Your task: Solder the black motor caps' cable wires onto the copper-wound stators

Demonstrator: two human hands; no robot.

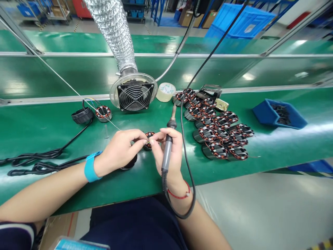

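My right hand (169,152) is shut around a grey and black soldering iron (168,146), with its metal tip pointing away from me. Its fingertips also reach a small copper-wound motor stator (149,140). My left hand (119,151) pinches at that stator, and a thin light wire shows between the fingers. Both hands hide most of it. Below them sits a black round holder (129,164). Several similar stators (208,133) stand in rows to the right of my hands. A blue wristband (90,166) circles my left wrist.
A fume extractor fan (134,97) with a silver duct (113,27) stands on the green bench (52,135). Nearby are a tape roll (165,92), a stator on a black holder (103,113), coiled black cables (33,163) and a blue bin of small parts (278,114).
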